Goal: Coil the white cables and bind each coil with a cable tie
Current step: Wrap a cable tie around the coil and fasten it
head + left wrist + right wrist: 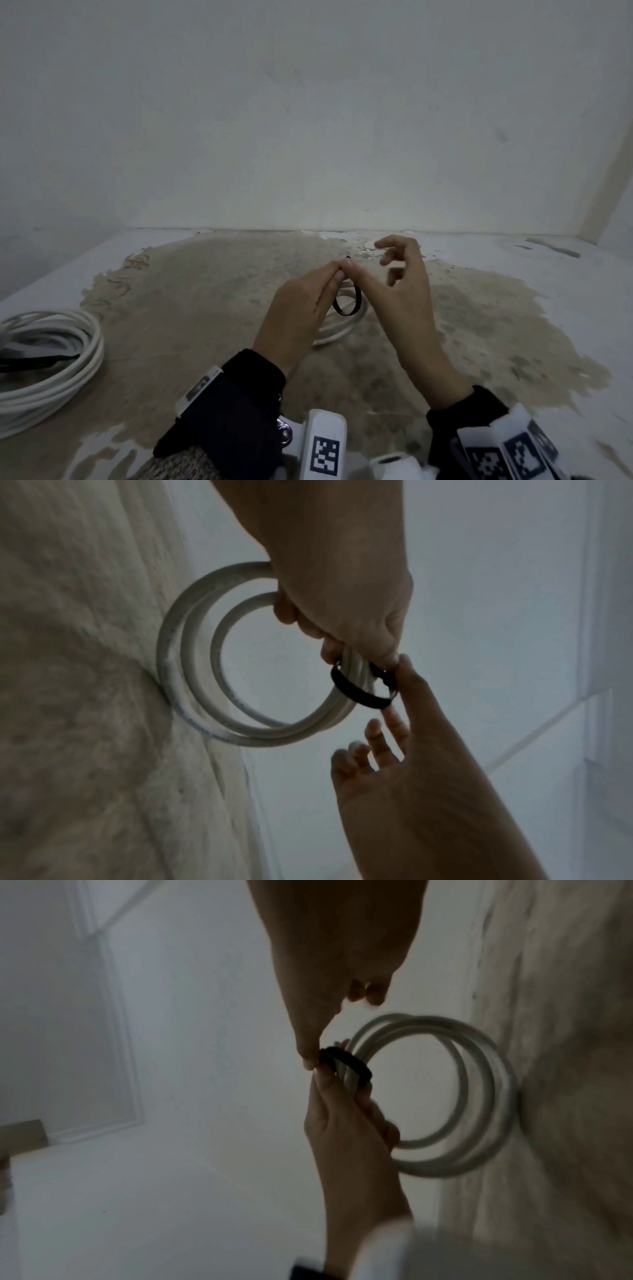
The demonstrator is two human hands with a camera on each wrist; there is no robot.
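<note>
A small white cable coil [342, 330] hangs under my two hands, its low edge against the beige patch. In the left wrist view the coil [192, 669] shows a few turns. A black cable tie [346, 308] loops loosely round its strands, with one end poking up above my fingertips. My left hand [329, 281] curls its fingers round the strands and meets the tie [359, 691]. My right hand [363, 277] pinches the tie [346, 1064] with thumb and forefinger, its other fingers spread. The two hands touch at the fingertips.
A larger white cable coil [51, 359] lies at the left edge with a black tie [37, 360] across it. The surface is white with a big beige stained patch [205, 308]. A white wall [308, 120] rises close behind.
</note>
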